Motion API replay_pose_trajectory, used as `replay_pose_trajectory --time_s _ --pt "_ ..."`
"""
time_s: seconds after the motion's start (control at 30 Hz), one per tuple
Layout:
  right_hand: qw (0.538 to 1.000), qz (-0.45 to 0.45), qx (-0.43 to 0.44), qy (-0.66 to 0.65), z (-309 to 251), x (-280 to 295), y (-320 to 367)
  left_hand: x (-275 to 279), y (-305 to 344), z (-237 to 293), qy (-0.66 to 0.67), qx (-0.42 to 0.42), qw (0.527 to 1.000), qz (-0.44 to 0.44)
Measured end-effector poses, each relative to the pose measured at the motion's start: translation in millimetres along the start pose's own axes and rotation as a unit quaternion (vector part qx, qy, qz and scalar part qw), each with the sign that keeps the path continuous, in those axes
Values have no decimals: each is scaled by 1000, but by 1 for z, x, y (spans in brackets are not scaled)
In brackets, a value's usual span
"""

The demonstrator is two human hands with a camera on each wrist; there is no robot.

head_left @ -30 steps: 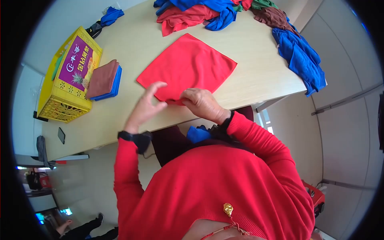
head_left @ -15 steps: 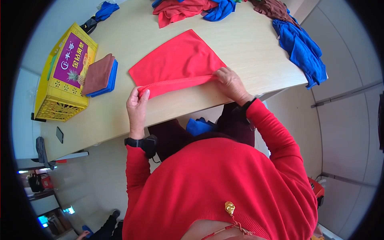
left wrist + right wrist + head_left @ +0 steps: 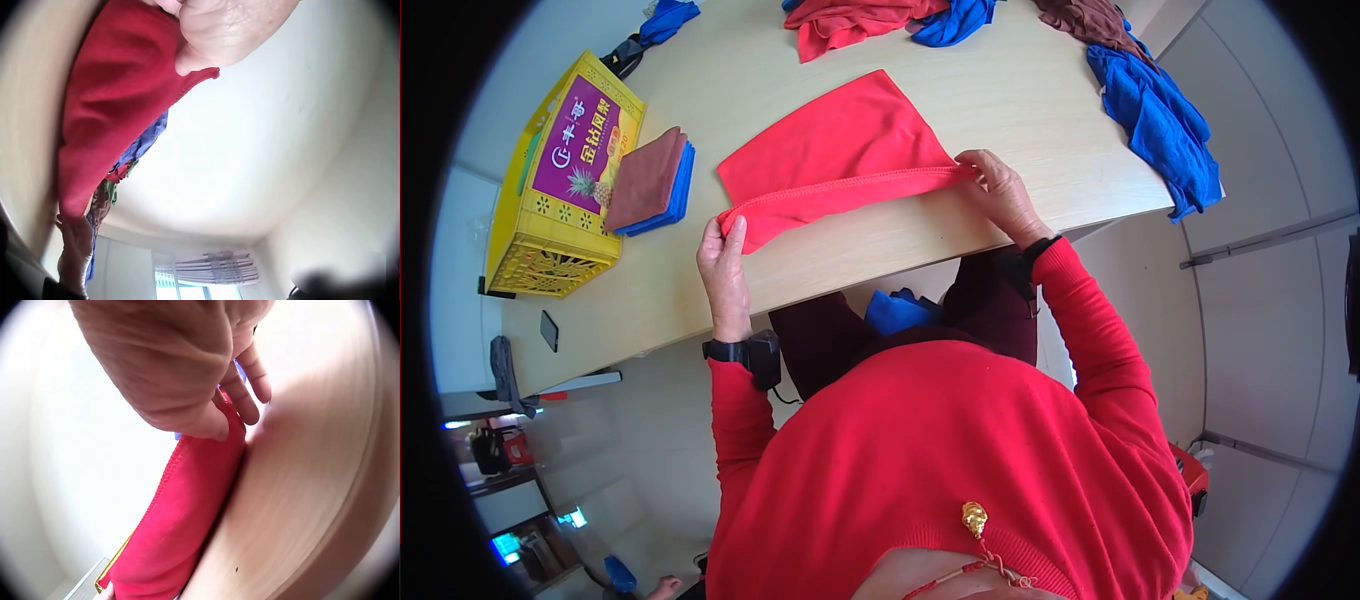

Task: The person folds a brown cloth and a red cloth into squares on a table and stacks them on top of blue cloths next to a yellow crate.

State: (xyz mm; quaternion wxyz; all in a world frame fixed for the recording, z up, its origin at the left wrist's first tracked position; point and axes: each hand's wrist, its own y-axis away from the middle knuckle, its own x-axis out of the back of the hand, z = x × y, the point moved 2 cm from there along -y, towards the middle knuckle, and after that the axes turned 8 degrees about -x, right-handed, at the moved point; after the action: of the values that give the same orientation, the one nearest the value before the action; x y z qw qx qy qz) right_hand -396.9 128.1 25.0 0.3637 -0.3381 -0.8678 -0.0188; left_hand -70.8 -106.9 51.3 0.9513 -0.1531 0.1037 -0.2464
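A red cloth with a stitched hem lies on the table, its near edge lifted and turned back between both hands. At its near left corner my left hand pinches the edge between thumb and fingers. My right hand pinches the opposite corner of that edge; in the right wrist view the thumb presses the red fabric while the other fingers extend past it. The left wrist view shows the cloth stretched across from the left thumb to the distant right hand.
A yellow crate stands at the left of the table, with folded brown and blue cloths beside it. A phone lies near the left edge. Crumpled red cloths and a blue one lie at the back and right.
Both hands have spread apart and taken hold of the red cloth's near edge, lifting and turning it away from the body. The edge is pulled straighter than half a second ago.
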Motion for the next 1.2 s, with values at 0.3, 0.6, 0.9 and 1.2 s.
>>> replay_pose_trajectory --time_s 0.3,0.6,0.9,1.2 --pt "998 48 45 -5 -6 4 14 5 3 -5 14 15 1000 16" --pt "991 60 108 45 -16 6 17 9 4 -10 14 15 1000 10" --pt "987 60 118 90 -13 1 13 17 4 -18 21 17 1000 0" --pt "993 37 87 74 -9 0 11 9 6 -12 22 25 999 26"
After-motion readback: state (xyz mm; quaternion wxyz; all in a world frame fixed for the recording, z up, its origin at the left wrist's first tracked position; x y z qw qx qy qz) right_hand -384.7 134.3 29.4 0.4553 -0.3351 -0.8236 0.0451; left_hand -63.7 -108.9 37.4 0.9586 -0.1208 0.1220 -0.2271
